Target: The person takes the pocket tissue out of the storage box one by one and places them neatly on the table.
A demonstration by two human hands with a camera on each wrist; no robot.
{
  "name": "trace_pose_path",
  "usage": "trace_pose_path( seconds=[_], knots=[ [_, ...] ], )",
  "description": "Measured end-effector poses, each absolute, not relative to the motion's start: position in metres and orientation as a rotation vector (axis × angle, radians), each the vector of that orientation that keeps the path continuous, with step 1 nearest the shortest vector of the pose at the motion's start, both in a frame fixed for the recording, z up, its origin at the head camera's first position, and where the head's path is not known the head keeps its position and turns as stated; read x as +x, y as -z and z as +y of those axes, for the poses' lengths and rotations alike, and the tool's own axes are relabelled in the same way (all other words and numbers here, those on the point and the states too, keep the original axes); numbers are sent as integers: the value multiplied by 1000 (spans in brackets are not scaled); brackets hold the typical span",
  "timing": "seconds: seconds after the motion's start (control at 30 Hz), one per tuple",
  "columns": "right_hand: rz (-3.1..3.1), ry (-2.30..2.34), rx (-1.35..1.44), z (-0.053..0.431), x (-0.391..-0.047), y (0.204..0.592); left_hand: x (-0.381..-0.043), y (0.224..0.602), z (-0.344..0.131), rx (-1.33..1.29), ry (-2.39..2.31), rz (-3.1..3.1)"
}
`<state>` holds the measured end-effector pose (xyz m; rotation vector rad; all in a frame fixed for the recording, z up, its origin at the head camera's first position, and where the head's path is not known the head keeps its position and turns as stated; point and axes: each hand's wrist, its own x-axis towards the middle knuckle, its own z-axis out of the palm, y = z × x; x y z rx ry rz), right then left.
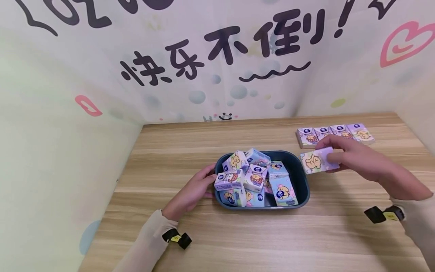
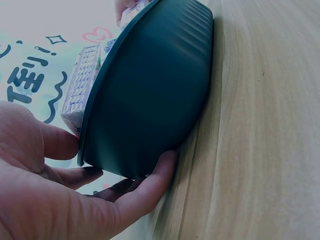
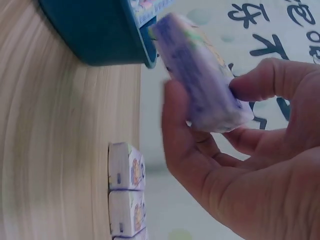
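A purple-and-white pocket tissue pack [image 1: 314, 160] with a cartoon puppy is pinched between the thumb and fingers of my right hand [image 1: 353, 156]. It is held just off the right rim of a dark teal plastic basin [image 1: 303, 185]. My left hand [image 1: 195, 189] holds the basin's left end, its digits spread between the rim and the lower wall, as the left wrist view shows. Inside the basin, blue and purple tissue packs [image 1: 256, 177] lie in a loose pile, some rising above the rim.
A row of several purple tissue packs [image 1: 323, 136] stands side by side at the back right of the wooden table [image 1: 258, 241]. Behind the table hangs a white printed cloth [image 1: 190, 75] with black lettering, and pale walls close in the sides.
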<state>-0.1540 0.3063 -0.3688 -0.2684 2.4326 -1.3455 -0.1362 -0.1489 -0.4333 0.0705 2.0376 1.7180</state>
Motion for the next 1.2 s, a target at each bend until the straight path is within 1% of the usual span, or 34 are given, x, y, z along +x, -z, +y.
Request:
trace_pose_path(
  seconds=[0.27,0.57,0.77,1.2],
  knots=[
    [2417,1404,-129,326,-162,378,-136,433,-149,68,-1716,2037],
    [2428,1309,-81,335,-174,409,-137,434,-149,73,-1696,2039],
    [2569,1242,-66,332,-179,421,-137,434,-148,65,-1692,2038],
    [2806,1023,-38,316,-179,424,-138,435,-148,60,-1703,2036]
  ],
)
